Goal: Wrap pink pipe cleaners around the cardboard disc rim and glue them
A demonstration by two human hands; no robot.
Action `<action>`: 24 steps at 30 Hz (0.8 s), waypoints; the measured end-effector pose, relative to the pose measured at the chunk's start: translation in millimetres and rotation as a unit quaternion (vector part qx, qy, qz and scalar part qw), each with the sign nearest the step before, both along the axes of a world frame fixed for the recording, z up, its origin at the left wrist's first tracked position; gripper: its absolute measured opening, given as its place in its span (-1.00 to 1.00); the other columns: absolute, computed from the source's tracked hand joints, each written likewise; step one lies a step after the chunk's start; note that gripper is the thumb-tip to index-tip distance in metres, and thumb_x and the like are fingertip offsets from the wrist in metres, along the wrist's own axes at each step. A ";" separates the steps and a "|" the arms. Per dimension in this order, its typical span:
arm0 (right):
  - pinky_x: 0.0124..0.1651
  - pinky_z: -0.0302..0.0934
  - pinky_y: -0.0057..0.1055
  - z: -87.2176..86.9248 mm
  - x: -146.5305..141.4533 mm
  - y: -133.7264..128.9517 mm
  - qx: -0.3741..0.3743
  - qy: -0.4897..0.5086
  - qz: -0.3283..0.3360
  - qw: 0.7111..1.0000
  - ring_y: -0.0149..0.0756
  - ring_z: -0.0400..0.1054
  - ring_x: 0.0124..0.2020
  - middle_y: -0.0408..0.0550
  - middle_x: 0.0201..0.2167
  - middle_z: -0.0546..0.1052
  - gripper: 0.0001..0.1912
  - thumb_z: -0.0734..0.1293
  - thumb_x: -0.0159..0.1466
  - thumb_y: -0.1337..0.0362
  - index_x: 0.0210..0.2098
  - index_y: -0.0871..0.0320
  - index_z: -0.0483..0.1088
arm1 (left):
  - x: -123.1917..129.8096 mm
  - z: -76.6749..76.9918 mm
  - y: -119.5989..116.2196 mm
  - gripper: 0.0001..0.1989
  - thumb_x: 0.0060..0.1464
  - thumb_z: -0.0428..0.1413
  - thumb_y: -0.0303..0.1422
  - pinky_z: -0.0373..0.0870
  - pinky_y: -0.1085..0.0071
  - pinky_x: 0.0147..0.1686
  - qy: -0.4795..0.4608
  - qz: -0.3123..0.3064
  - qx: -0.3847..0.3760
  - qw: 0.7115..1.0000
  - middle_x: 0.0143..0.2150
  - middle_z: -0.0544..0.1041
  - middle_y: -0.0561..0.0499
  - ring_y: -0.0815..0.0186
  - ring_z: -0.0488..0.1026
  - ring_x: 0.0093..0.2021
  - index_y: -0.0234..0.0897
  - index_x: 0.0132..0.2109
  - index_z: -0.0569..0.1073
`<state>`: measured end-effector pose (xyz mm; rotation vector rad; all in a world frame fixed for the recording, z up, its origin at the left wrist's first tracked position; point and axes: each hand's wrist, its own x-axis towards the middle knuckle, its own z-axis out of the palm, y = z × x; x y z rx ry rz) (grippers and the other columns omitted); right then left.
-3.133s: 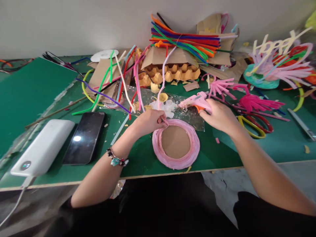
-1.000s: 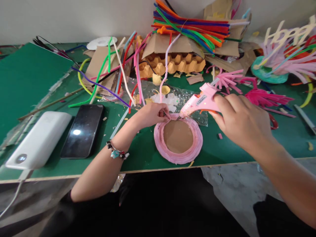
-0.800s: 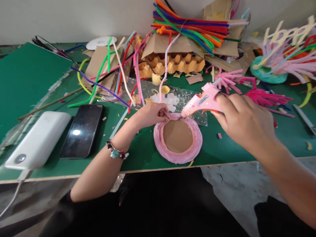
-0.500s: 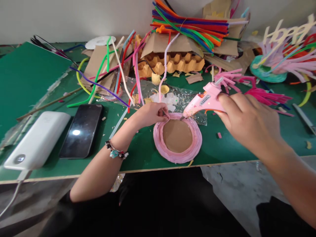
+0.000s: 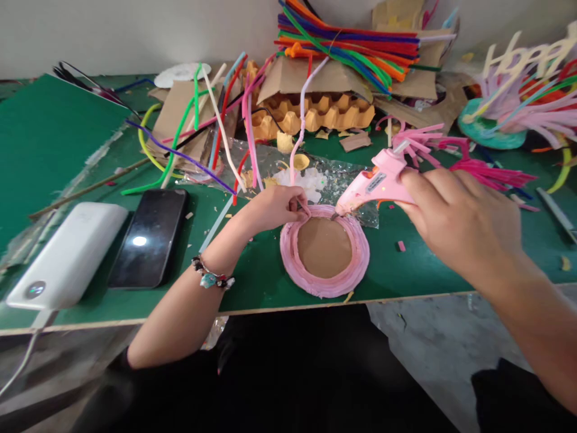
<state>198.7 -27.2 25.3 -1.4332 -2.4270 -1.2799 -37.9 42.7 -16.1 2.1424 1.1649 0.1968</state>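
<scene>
A round cardboard disc point(image 5: 324, 249) lies near the table's front edge, ringed by coils of pink pipe cleaner point(image 5: 325, 288). My left hand point(image 5: 286, 207) is at the ring's upper left, its fingers pinched on a pink pipe cleaner point(image 5: 307, 208) that joins the coil. In my right hand point(image 5: 464, 222) is a pink hot glue gun point(image 5: 376, 180), gripped by its handle. The gun points down and left, and its nozzle meets the inner edge of the ring at the top. A clear glue stick point(image 5: 400, 147) pokes out of its back end.
A black phone point(image 5: 150, 237) and a white power bank point(image 5: 67, 255) with a cable lie left. Loose pipe cleaners point(image 5: 220, 120) and an orange egg carton point(image 5: 311, 117) stand behind. Bundled pipe cleaners point(image 5: 347, 45) top the cardboard. Pink bunches point(image 5: 489, 168) lie at right.
The glue gun's nozzle has shifted very slightly to the right along the ring, with my right hand moving the same way. My left hand keeps its pinch in the same place.
</scene>
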 end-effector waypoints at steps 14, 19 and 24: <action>-0.52 -0.04 -0.50 2.6 1.9 -1.6 0.029 -0.023 0.011 0.999 -0.34 0.12 -0.48 -0.18 -0.59 0.25 -0.85 0.23 0.20 0.27 -0.25 0.19 0.33 | -1.6 -6.9 2.1 -0.87 -0.10 0.13 -0.46 0.14 0.58 -0.48 -0.032 -0.003 0.004 0.999 -0.53 0.35 0.15 0.52 0.26 -0.52 -0.32 -0.30 0.42; -0.53 -0.02 -0.49 3.4 4.7 -1.9 0.026 -0.025 0.010 0.999 -0.33 0.15 -0.48 -0.18 -0.58 0.26 -0.84 0.21 0.21 0.25 -0.25 0.19 0.32 | -2.1 -5.8 2.2 -0.87 -0.11 0.13 -0.47 0.14 0.58 -0.49 -0.032 -0.003 0.000 0.999 -0.54 0.35 0.16 0.52 0.26 -0.54 -0.32 -0.30 0.42; -0.52 -0.01 -0.48 4.1 5.5 -2.2 0.017 -0.027 0.013 0.999 -0.32 0.16 -0.47 -0.16 -0.56 0.26 -0.76 0.21 0.20 0.16 -0.24 0.20 0.31 | -2.1 -5.3 1.6 -0.87 -0.11 0.13 -0.47 0.14 0.57 -0.48 -0.030 -0.001 0.001 1.000 -0.54 0.36 0.16 0.51 0.27 -0.53 -0.32 -0.31 0.42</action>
